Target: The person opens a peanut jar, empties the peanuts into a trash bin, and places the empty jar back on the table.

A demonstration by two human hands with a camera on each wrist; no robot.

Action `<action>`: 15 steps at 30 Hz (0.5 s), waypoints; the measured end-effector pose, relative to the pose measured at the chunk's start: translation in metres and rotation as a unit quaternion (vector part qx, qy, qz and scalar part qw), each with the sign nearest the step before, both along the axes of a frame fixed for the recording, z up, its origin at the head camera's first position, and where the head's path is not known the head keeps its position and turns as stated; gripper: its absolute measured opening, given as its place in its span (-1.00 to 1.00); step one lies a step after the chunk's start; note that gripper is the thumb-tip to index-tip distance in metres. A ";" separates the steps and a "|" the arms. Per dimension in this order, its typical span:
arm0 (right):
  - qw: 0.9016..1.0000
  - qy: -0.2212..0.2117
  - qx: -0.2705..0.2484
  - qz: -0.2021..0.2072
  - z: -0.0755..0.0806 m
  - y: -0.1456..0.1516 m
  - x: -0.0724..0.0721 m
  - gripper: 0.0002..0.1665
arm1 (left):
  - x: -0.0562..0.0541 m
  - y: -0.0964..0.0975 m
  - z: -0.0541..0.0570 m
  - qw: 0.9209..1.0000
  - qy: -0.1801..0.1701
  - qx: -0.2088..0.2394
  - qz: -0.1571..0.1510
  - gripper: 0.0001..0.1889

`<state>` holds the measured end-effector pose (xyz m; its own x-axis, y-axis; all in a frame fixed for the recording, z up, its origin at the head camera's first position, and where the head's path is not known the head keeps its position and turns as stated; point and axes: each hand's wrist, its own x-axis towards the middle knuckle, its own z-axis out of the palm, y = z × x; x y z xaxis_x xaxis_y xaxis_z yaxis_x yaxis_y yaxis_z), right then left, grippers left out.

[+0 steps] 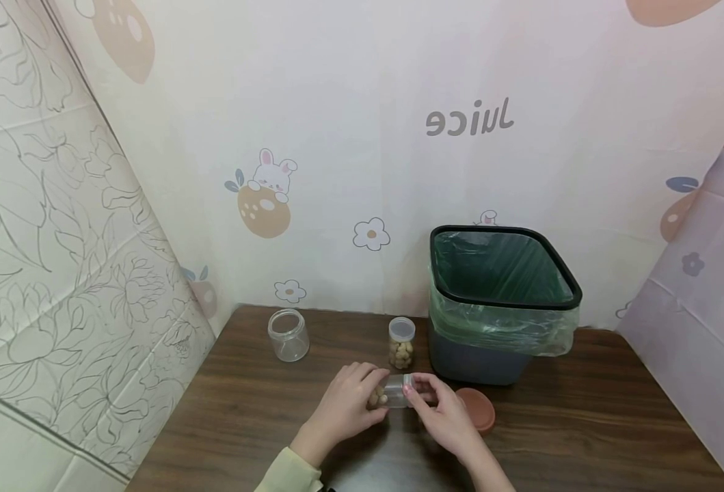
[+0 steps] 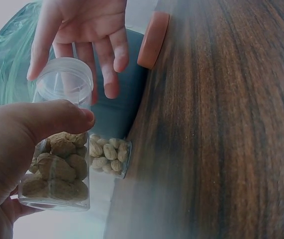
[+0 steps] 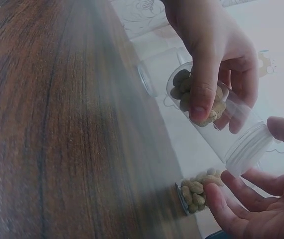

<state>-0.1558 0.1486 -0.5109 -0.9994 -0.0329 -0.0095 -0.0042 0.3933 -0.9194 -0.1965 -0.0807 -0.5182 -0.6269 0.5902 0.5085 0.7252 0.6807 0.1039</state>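
Note:
My left hand [image 1: 351, 402] grips a clear jar [image 2: 57, 194] partly filled with peanuts in their shells. The jar is tipped on its side above the table, its translucent lid [image 3: 248, 149] pointing right. Around that lid my right hand [image 1: 446, 413] is spread, thumb on one side and loosely bent fingers on the other, not closed round it. Just behind the hands stands a second lidded jar of peanuts [image 1: 401, 347], upright. An empty, lidless clear jar [image 1: 290, 338] stands at the back left.
A dark bin [image 1: 478, 359] with a green liner bag stands at the back right, close to the second peanut jar. A round terracotta-coloured lid [image 1: 478, 410] lies on the wooden table [image 1: 238, 424] beside my right hand. A patterned curtain [image 1: 337, 137] hangs behind the table.

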 end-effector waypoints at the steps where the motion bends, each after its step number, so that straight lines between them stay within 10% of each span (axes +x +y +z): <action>1: 1.000 -0.002 0.000 -0.001 0.000 0.000 0.000 -0.42 | 0.000 0.000 0.000 1.000 0.000 0.000 0.000 -0.34; 15: 1.000 0.004 -0.008 0.002 0.000 0.001 0.000 -0.46 | 0.000 0.000 0.000 1.000 0.003 0.002 -0.003 -0.34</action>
<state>-0.1555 0.1493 -0.5107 -0.9993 -0.0376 -0.0004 -0.0138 0.3781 -0.9257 -0.1963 -0.0805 -0.5181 -0.6205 0.5911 0.5154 0.7293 0.6765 0.1021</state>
